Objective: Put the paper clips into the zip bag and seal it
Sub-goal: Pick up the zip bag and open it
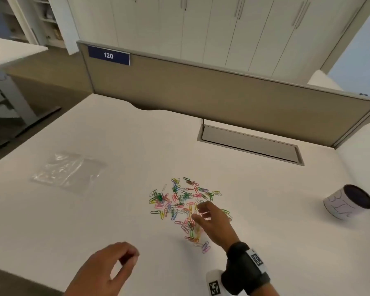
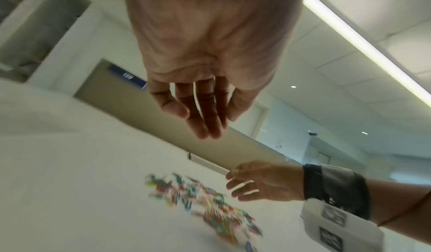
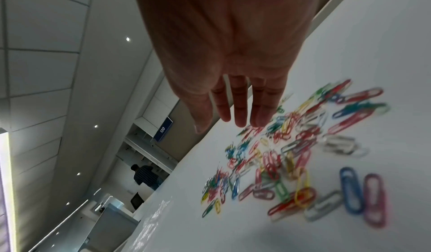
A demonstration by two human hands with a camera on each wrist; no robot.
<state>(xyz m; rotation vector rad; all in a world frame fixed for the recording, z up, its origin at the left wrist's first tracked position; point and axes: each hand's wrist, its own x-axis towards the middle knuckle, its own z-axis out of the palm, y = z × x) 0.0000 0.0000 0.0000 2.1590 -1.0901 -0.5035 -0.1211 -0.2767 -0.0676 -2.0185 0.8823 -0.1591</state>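
Several coloured paper clips [image 1: 179, 201] lie scattered in a loose pile on the white desk [image 1: 94, 221]. My right hand [image 1: 199, 213] hovers over the pile's near right part, fingers straight and slightly spread, holding nothing. In the right wrist view the right hand's fingertips [image 3: 240, 121] sit just above the paper clips [image 3: 291, 154]. A clear, empty zip bag [image 1: 68, 171] lies flat on the desk to the far left, apart from both hands. My left hand [image 1: 126, 259] floats near the front edge, loosely curled and empty. The left wrist view shows the left hand's fingers [image 2: 200, 115] relaxed and the blurred paper clips [image 2: 203, 204].
A white cup with a dark inside [image 1: 348, 201] lies on its side at the desk's right. A grey cable hatch [image 1: 250, 146] is set into the desk behind the pile. A tan divider panel [image 1: 222, 95] closes the back. A person [image 3: 144, 176] stands far off.
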